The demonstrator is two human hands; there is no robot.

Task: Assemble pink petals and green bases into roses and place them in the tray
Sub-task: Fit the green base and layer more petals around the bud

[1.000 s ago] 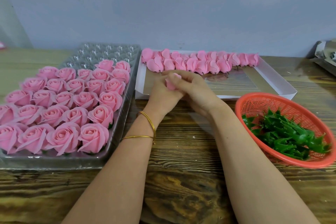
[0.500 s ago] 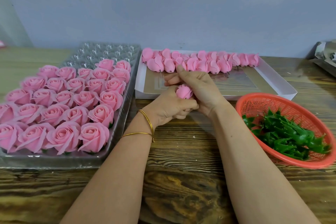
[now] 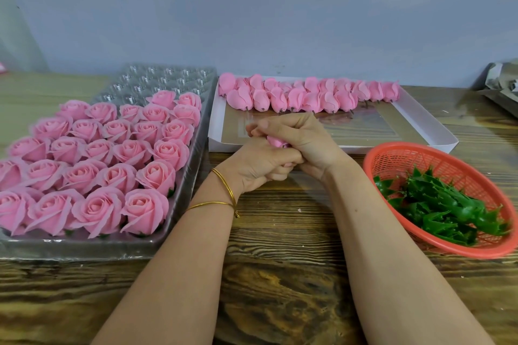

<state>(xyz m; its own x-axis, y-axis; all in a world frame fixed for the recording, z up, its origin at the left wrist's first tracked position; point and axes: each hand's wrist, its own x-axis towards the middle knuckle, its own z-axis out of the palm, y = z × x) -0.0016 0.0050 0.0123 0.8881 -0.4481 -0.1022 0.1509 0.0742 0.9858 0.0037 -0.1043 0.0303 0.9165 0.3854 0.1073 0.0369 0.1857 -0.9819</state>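
Wooden bench (image 3: 280,232) is seen nearest. A basket (image 3: 420,154) of green bases (image 3: 437,204) is set right of the white box (image 3: 437,131), the rose tray (image 3: 84,246) left. Before it, a pink bud (image 3: 276,141) is gripped by the curled left hand (image 3: 255,165) and right hand (image 3: 302,137).

Wooden table (image 3: 280,232) bears clear tray (image 3: 84,247), white box (image 3: 421,117), red basket (image 3: 398,150).

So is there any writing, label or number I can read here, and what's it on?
No text here can be read.
White box: faint marks on its brown floor, under glare, too blurred to read.
Clear tray and red basket: no print visible.
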